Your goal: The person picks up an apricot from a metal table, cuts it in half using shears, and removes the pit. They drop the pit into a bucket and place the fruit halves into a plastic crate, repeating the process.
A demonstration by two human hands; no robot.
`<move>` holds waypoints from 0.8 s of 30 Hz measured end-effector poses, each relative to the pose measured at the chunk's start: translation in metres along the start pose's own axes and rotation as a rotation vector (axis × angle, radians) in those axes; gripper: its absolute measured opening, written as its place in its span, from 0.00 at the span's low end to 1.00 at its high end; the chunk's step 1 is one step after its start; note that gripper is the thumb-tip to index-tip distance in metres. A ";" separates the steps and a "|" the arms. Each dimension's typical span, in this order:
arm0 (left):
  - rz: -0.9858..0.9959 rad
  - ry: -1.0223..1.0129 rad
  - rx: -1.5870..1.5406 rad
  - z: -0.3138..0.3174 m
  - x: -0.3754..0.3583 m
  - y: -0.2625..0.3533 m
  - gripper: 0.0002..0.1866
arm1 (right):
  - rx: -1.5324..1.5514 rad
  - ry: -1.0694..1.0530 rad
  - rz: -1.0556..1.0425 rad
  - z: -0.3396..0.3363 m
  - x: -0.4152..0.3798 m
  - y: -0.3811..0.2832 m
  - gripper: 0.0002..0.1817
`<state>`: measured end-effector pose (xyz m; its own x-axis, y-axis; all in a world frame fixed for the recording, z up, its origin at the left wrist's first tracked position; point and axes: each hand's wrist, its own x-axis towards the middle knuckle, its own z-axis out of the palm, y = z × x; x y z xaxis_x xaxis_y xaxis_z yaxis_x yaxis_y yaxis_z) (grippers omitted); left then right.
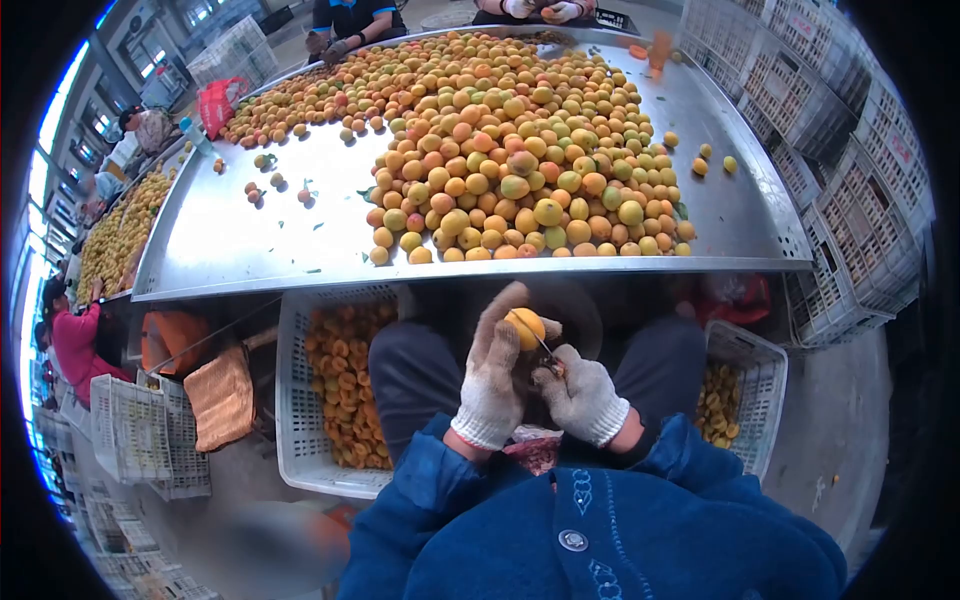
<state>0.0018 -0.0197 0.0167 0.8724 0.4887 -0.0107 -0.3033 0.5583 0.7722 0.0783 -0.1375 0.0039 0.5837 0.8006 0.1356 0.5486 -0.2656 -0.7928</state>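
My left hand (pixel 488 392), in a soiled white knit glove, is closed around a yellow-orange apricot (pixel 522 328) above my lap. In my gloved right hand (pixel 584 398) is a small knife (pixel 543 346), its thin blade against the fruit. Glove fingers hide most of the knife's handle. Just beyond both hands, a big heap of whole apricots (pixel 530 170) covers much of a metal table (pixel 300 240).
Beside my left leg stands a white crate (pixel 290 455) of halved apricots; another crate (pixel 768 395) with cut fruit is at my right. Stacked crates (pixel 860 210) line the right side. Two people work across the table, with others far left.
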 end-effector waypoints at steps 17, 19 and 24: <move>-0.306 0.213 -0.368 0.004 0.001 -0.011 0.35 | 0.026 0.013 -0.032 0.019 0.000 0.018 0.20; -0.313 0.203 -0.377 0.000 0.002 -0.014 0.37 | 0.001 0.017 -0.017 0.015 -0.001 0.011 0.17; -0.196 0.135 -0.189 -0.014 0.005 -0.018 0.38 | 0.091 -0.023 0.056 0.010 0.001 0.006 0.18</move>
<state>0.0059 -0.0177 -0.0063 0.8663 0.4372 -0.2417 -0.2113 0.7592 0.6157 0.0762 -0.1325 -0.0064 0.5971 0.7985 0.0769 0.4587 -0.2612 -0.8493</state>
